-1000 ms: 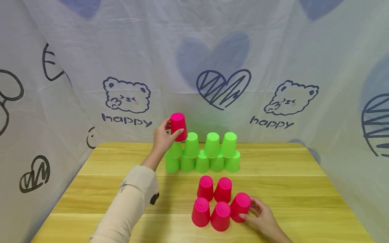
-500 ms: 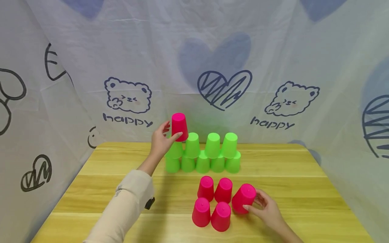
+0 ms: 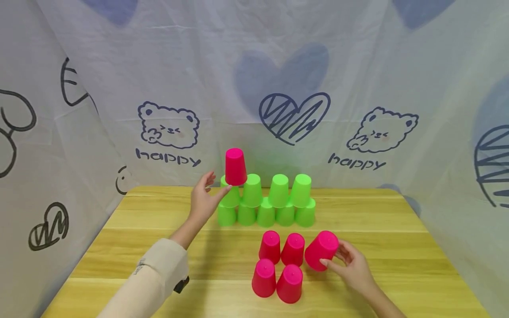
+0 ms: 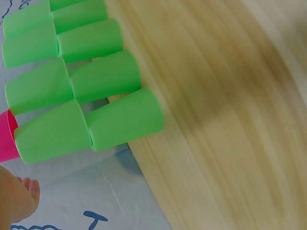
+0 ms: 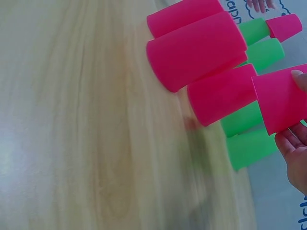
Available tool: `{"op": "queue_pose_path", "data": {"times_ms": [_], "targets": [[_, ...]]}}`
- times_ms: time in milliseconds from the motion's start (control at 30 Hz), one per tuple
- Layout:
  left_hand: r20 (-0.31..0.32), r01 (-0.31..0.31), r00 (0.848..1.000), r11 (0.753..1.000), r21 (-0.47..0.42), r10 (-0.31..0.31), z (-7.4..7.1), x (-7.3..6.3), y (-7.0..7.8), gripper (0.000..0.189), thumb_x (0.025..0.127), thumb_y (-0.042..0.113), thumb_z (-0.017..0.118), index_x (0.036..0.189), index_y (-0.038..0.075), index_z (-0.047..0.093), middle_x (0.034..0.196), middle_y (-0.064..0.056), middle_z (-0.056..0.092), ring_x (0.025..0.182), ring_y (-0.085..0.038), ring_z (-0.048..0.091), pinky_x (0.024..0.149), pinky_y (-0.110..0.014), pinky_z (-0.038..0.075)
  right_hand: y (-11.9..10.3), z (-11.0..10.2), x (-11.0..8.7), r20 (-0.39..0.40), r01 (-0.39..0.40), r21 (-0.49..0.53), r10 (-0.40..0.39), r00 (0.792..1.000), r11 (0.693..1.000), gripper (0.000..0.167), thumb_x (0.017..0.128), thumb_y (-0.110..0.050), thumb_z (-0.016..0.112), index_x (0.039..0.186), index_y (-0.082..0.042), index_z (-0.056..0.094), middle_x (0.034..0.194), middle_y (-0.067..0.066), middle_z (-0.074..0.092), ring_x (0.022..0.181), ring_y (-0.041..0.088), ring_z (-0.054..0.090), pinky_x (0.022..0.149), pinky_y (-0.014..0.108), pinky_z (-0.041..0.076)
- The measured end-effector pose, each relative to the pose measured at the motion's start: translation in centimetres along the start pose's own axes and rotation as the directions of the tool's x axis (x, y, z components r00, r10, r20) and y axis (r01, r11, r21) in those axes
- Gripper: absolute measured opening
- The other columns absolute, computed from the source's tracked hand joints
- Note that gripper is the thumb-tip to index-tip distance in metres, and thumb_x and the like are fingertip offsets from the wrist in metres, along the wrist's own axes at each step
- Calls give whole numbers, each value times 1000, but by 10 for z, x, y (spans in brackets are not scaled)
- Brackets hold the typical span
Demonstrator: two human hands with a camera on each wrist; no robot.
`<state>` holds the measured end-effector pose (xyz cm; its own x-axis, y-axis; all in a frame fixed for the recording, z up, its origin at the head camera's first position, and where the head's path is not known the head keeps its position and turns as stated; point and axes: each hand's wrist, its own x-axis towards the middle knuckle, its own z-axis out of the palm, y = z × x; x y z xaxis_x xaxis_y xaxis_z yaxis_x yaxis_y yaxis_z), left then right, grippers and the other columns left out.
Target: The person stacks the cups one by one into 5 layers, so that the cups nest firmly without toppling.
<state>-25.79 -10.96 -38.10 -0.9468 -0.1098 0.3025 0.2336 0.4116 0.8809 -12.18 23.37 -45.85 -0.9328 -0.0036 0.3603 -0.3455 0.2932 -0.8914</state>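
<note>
An upside-down pink cup (image 3: 236, 167) stands on the left end of the upper row of green cups (image 3: 279, 191). Just left of it is my left hand (image 3: 204, 203), fingers apart from the cup and thumb tip near its lower rim. The left wrist view shows that hand (image 4: 18, 199) below the pink cup's edge (image 4: 5, 136). My right hand (image 3: 355, 267) grips another pink cup (image 3: 322, 251) between thumb and fingers, held tilted above the table. In the right wrist view this cup (image 5: 283, 98) is off the wood.
Several upside-down pink cups (image 3: 264, 278) stand in two short rows on the wooden table (image 3: 131, 238), left of the held cup. Behind them, green cups form two stacked rows near the table's back edge. A printed cloth (image 3: 222, 66) hangs behind and at the sides.
My left hand has let go of the pink cup on the green row and drawn back left and down. My right hand has lifted its pink cup from the front row, up and rightward.
</note>
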Motion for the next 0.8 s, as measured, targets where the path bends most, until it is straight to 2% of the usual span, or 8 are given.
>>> {"op": "queue_pose_path", "data": {"times_ms": [200,367,600,800], "targets": [[-44,-33,999,999,-22,32,1,-14,-2,65,78,19,75,131,-4,45,128,-22,54,119,-33,51,99,-43,45,-6,2,6,-1,24,5,-24,1000,1000,47,70,12,71,113,14,53,101,-27,60,93,-11,57,81,7,48],[-27,-42,999,999,-30,41,-1,-25,-7,64,76,17,76,129,-4,47,126,-22,55,117,-34,52,98,-44,46,-14,4,14,4,24,7,-24,1000,1000,47,71,10,72,114,13,53,102,-26,60,93,-10,58,82,7,48],[22,-13,1000,1000,-4,13,-6,-43,-24,60,77,17,75,127,-3,49,126,-21,56,116,-33,53,98,-43,46,-24,4,24,10,17,-4,-17,1000,1000,48,72,7,72,116,10,53,103,-27,59,94,-10,57,82,8,49],[55,-43,998,999,1,43,-4,-56,-33,57,77,16,75,125,-4,51,124,-22,57,113,-34,55,95,-45,48,-28,6,31,9,-5,-21,5,1000,1000,47,73,4,73,116,8,54,100,-27,58,93,-10,57,83,8,48]]}}
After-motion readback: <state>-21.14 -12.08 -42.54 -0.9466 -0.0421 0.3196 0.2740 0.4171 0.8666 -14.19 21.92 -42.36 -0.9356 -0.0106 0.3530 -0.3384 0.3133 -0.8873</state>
